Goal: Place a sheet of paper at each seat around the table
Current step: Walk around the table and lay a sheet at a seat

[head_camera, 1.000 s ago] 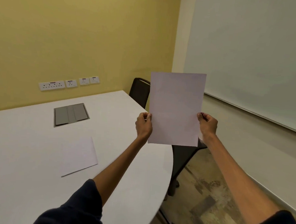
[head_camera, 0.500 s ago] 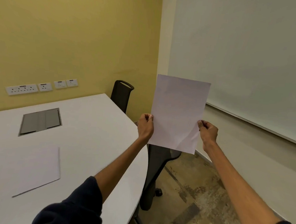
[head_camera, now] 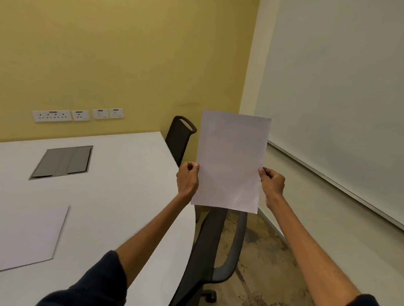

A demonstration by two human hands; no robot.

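Left hand (head_camera: 187, 178): pinching the left edge of the held sheet (head_camera: 231, 161), thumb and fingers curled onto it.
Right hand (head_camera: 272, 184): pinching the right edge, level with the left.
Held sheet: upright in the air between both hands, out past the rounded edge of the table (head_camera: 123, 190).
Laid sheet (head_camera: 21, 236): flat on the tabletop, well left of the left hand and nearer the body.
Near chair (head_camera: 204, 247): black, just below the hands, close against the table edge.
Far chair (head_camera: 179, 137): beyond the left hand, by the yellow wall.
Cable hatch (head_camera: 63, 162): grey, set into the tabletop, well left of the left hand.
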